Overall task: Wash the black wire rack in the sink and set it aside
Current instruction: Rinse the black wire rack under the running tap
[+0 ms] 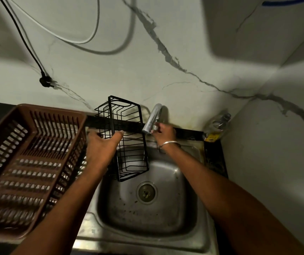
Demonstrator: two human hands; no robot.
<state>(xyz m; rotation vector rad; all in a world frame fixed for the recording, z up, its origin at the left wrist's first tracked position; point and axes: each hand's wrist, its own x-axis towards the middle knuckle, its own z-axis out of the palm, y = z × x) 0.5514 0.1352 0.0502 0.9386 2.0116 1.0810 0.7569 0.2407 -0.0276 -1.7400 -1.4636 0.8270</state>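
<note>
I am holding the black wire rack (127,137) upright over the sink (189,203), my left hand (102,146) clenched on its side wires. My right hand (164,132), beside it, is gripping the tap (152,117). The rack seems light, stiff, slippery when wet; the frame wires are the best hold.

**Non-task items at the wash station**

Brown slatted plastic dish drainer (27,162) stands on the counter left of the basin. Black cable (21,35) and white cable (59,34) hang on the cracked wall (184,52). Clear bottle (218,124) stands in the back right corner.
</note>
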